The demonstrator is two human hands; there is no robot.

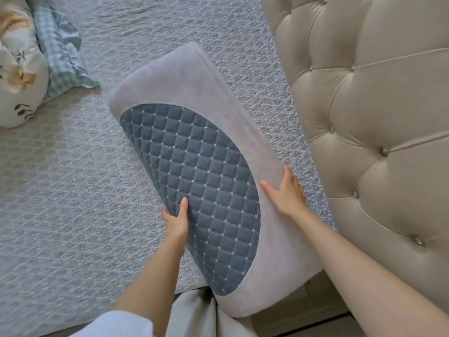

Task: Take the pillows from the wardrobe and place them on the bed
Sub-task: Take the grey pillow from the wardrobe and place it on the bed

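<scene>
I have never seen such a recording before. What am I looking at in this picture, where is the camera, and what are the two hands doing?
There is no machine here. A person wears a wide-angle camera on the head, so you look forward and down along their own arms.

Below is a bed with a textured grey cover. On the right stands its beige tufted headboard.

Both hands hold a grey pillow with a quilted blue panel. The left hand grips its near edge, thumb on the blue part. The right hand lies flat on the side next to the headboard.

At the top left lie a floral pillow and a blue checked cloth beside it.
</scene>
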